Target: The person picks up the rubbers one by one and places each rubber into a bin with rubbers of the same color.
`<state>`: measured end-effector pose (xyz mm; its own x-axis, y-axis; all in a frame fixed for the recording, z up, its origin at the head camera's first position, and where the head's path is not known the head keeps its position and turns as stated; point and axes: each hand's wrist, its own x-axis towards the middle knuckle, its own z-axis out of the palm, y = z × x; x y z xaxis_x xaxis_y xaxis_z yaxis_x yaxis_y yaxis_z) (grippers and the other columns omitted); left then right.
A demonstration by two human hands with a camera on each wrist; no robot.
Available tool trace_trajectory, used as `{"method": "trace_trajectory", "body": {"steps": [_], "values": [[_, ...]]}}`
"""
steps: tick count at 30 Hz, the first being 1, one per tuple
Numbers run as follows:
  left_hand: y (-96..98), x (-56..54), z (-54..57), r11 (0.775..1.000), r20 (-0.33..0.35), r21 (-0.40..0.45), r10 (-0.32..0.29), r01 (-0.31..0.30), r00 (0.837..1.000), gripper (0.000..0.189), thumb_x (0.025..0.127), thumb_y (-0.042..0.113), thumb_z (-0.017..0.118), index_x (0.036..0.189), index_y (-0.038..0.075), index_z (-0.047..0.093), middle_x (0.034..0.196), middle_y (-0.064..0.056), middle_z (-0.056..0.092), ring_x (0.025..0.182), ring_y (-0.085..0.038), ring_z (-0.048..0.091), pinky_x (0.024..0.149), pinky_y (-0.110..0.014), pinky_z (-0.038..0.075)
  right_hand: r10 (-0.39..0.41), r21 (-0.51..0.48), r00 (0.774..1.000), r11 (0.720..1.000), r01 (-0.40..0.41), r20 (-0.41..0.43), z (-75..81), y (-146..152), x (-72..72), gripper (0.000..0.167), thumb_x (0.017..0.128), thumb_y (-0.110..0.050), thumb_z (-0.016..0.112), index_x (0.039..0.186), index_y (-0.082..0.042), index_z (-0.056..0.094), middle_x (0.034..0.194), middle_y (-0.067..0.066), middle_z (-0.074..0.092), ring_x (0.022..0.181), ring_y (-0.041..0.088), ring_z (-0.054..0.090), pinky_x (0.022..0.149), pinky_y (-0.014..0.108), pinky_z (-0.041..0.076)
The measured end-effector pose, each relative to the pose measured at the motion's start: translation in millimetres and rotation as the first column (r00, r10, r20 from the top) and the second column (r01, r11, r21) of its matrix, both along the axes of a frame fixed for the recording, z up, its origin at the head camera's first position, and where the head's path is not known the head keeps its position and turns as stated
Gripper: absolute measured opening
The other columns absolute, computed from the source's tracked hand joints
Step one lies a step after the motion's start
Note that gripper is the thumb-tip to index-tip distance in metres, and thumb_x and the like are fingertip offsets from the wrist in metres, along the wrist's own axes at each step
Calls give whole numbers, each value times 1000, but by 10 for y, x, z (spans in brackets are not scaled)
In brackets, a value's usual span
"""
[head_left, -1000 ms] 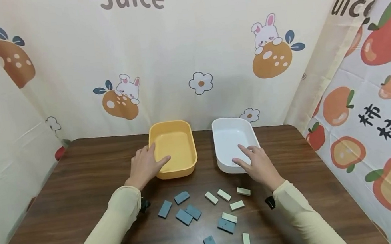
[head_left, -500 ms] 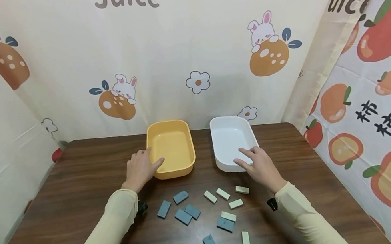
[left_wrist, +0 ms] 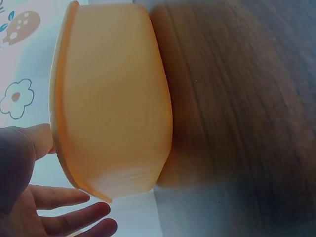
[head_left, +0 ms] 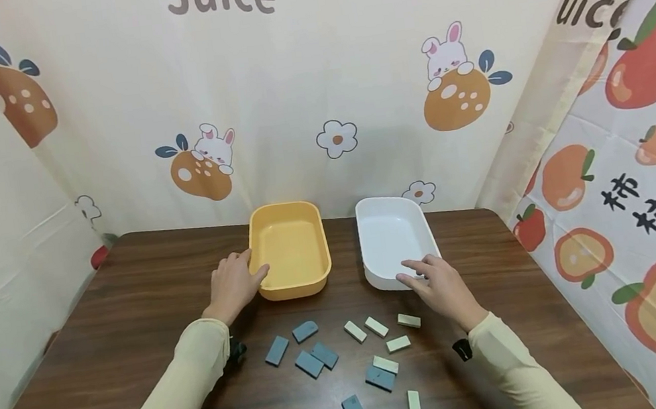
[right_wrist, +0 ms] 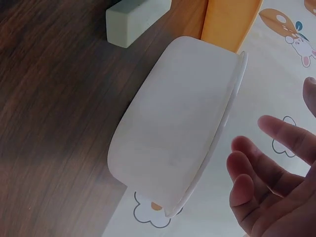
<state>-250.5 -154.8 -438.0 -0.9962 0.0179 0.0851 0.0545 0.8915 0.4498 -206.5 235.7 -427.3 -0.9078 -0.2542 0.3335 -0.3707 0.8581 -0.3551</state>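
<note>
My left hand point(head_left: 232, 284) is at the left rim of a yellow plastic bin point(head_left: 295, 290), its thumb over the near left part. In the left wrist view the fingers point(left_wrist: 74, 219) extend loosely past the rim, gripping nothing. Above the near right corner of a white plastic bin point(head_left: 383, 278) hovers my right hand point(head_left: 444, 289). The right wrist view shows its fingers point(right_wrist: 276, 180) spread and lightly bent, apart from that bin's rim. Both bins are empty.
In front of the bins lie several blue-grey blocks point(head_left: 276, 351) and several smaller pale green blocks point(head_left: 398, 343) on the dark wooden table point(head_left: 135, 321). One green block lies against a blue one point(head_left: 380, 379). A printed curtain point(head_left: 292, 100) rises behind the table.
The left hand has drawn slightly left, its thumb pulling back toward the yellow rim. The right hand has shifted a little right and toward the body. Bins and blocks stay put.
</note>
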Motion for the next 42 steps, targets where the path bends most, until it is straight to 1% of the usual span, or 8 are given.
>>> {"method": "trace_trajectory", "body": {"steps": [8, 12, 19, 23, 31, 35, 38, 42], "values": [[-26, 28, -4, 1000, -15, 18, 12, -11, 1000, 59, 97, 39, 54, 140, -2, 49, 129, -28, 55, 117, -46, 50, 94, -62, 39, 37, 17, 998, 999, -38, 51, 8, 32, 20, 33, 91, -35, 67, 111, -10, 74, 85, 2, 64, 73, 11, 56, 63, 27, 45], [-30, 36, 0, 1000, -43, 19, 15, -14, 999, 55, 97, 36, 54, 137, -2, 52, 126, -27, 58, 114, -46, 53, 93, -62, 41, 56, 22, 996, 998, -58, 73, 11, 38, 37, 30, 90, -33, 68, 108, -10, 75, 86, 2, 65, 74, 11, 58, 65, 28, 48], [-47, 25, -13, 999, -79, 33, 20, -17, 997, 51, 97, 32, 54, 136, -1, 55, 124, -27, 60, 113, -46, 54, 93, -62, 42, 54, 30, 986, 998, -59, 157, 18, 58, 53, 32, 89, -33, 69, 110, -10, 74, 86, 1, 63, 71, 10, 53, 63, 27, 46], [-49, 22, -24, 999, -93, 45, 24, -20, 995, 48, 96, 29, 55, 134, -2, 56, 122, -26, 61, 112, -45, 56, 93, -61, 42, 60, 37, 983, 997, -67, 171, 15, 70, 65, 31, 89, -33, 70, 109, -10, 74, 87, 2, 64, 73, 9, 55, 65, 27, 48], [-56, 33, -51, 998, -106, 63, 24, -17, 994, 44, 97, 24, 51, 131, -2, 59, 119, -25, 64, 107, -42, 59, 92, -58, 45, 107, 81, 971, 989, -127, 216, -36, 89, 77, 29, 87, -30, 72, 109, -11, 73, 83, -3, 61, 71, 9, 51, 63, 26, 44], [-56, 37, -51, 997, -119, 81, 24, -14, 993, 42, 96, 21, 51, 130, -2, 60, 119, -25, 64, 108, -42, 60, 93, -57, 45, 120, 105, 963, 983, -149, 241, -71, 100, 73, 29, 86, -29, 73, 109, -11, 72, 89, 1, 64, 76, 12, 55, 67, 30, 46], [-53, 39, -47, 996, -129, 83, 23, -12, 991, 40, 96, 18, 50, 129, -3, 61, 118, -24, 65, 105, -41, 60, 91, -56, 46, 118, 125, 960, 980, -153, 253, -98, 104, 84, 31, 84, -28, 75, 109, -10, 71, 100, 5, 68, 84, 16, 60, 73, 36, 50], [-50, 48, -56, 997, -141, 78, 14, -3, 990, 39, 95, 15, 49, 127, -3, 62, 117, -24, 66, 103, -41, 61, 89, -55, 47, 99, 133, 953, 981, -142, 285, -135, 87, 106, 31, 82, -24, 77, 109, -9, 71, 102, 5, 68, 85, 17, 61, 75, 38, 51]]}}
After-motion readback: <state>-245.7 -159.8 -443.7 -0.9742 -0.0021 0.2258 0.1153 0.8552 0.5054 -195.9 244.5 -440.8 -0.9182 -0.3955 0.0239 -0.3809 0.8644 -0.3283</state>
